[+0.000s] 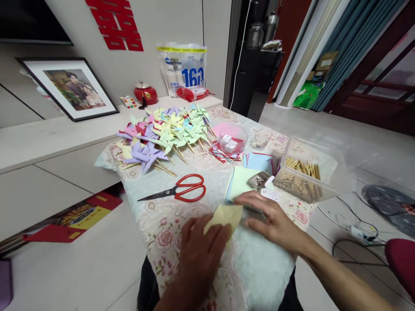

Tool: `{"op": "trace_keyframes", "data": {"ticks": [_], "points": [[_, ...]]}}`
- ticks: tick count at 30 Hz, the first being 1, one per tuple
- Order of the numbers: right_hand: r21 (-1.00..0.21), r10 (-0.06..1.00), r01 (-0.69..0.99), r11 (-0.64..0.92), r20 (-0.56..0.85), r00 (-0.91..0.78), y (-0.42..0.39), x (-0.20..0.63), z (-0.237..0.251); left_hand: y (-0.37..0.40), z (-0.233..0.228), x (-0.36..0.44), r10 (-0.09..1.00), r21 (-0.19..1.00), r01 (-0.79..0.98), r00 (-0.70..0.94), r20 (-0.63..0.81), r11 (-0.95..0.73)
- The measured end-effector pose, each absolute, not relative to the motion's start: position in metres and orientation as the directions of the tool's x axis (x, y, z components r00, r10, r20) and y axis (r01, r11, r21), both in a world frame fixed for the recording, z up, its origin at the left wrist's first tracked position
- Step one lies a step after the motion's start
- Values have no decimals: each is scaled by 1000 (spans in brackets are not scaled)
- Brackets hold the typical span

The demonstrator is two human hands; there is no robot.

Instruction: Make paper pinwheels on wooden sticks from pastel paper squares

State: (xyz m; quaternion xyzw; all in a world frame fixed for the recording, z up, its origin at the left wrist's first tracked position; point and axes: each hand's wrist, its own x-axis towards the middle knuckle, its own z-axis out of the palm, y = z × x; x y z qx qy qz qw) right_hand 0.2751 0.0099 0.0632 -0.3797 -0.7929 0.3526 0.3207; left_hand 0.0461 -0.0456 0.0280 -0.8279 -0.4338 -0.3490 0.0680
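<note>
A folded pale yellow paper square (227, 216) lies on the flowered tablecloth (162, 233) near the front edge. My left hand (201, 248) pinches its near corner between thumb and fingers. My right hand (272, 218) rests flat on the table, fingertips against the paper's right edge and over a stack of pastel paper sheets (241, 181). Red-handled scissors (181, 191) lie to the left of the paper.
A heap of finished paper pinwheels on sticks (162, 134) fills the far left of the table. A clear box of wooden sticks (301, 175), a small metal stapler (259, 179), a round tub with small boxes (231, 142) and blue paper (259, 162) lie to the right.
</note>
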Motion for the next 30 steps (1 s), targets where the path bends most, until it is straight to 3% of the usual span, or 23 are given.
{"op": "trace_keyframes", "data": {"ticks": [5,9,16,20,30], "points": [[-581,733,487,652,318,-602,-22,276,42,-60,23,49,639,139,718,493,590,-682],[-488,719,546,681,308,-623,-36,276,30,-60,15,48,683,212,703,499,533,-679],[-566,763,556,608,225,-605,-24,262,30,-56,6,49,807,430,714,329,490,-552],[-598,817,602,529,166,-553,-17,256,29,-51,8,49,855,482,746,223,469,-459],[-535,877,700,473,213,-430,-17,235,23,-52,-2,54,855,309,888,155,494,-340]]}}
